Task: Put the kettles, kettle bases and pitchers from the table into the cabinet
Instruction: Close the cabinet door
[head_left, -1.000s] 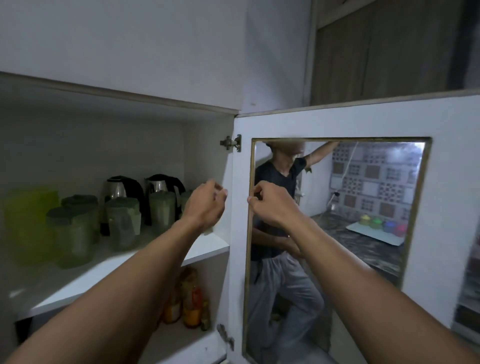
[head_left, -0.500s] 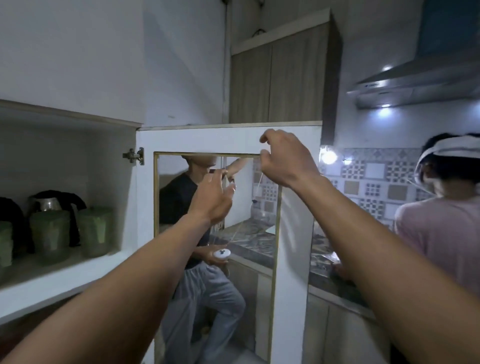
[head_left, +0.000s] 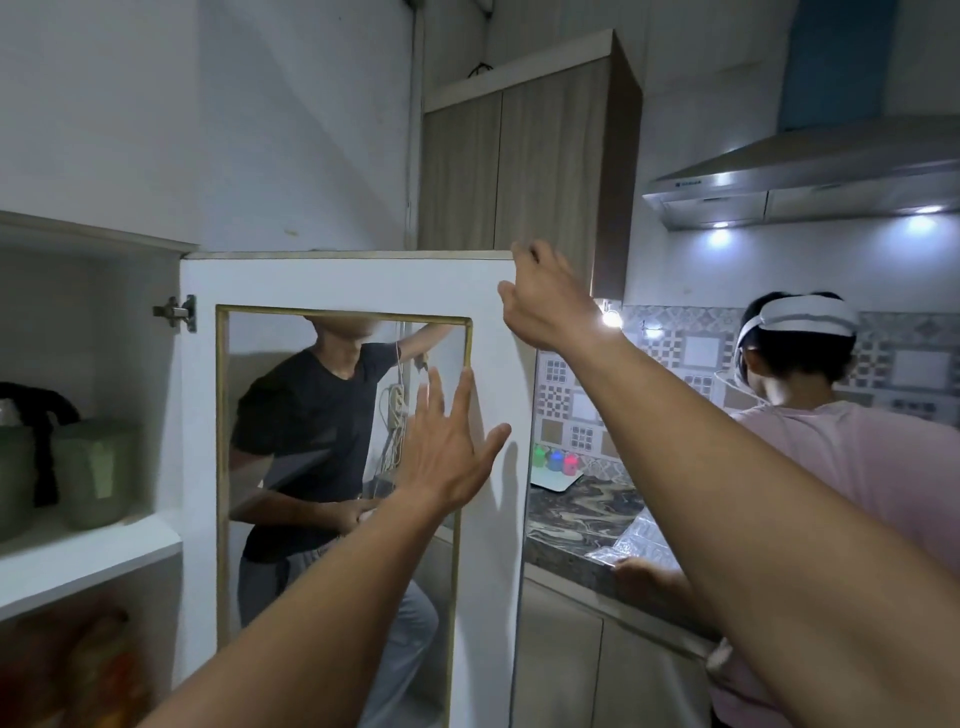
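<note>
The white cabinet door (head_left: 337, 280) with a mirror panel stands open, hinged at its left. My left hand (head_left: 447, 457) lies flat, fingers spread, against the mirror's right edge. My right hand (head_left: 545, 296) curls around the door's top right corner. Inside the cabinet at far left, green pitchers (head_left: 91, 473) stand on the white shelf (head_left: 78, 556). Behind them is a kettle with a black handle (head_left: 49, 415), mostly cut off by the frame edge.
A person in a pink shirt (head_left: 841, 467) stands close at the right, a hand on the marbled countertop (head_left: 576, 519). Coloured containers (head_left: 556, 460) sit on a tray there. A range hood (head_left: 810, 176) hangs above. Packets (head_left: 78, 665) fill the lower shelf.
My view has swung right, leaving the shelf at the edge. My left hand opened from curled to flat on the mirror. My right hand slid along to the door's top corner.
</note>
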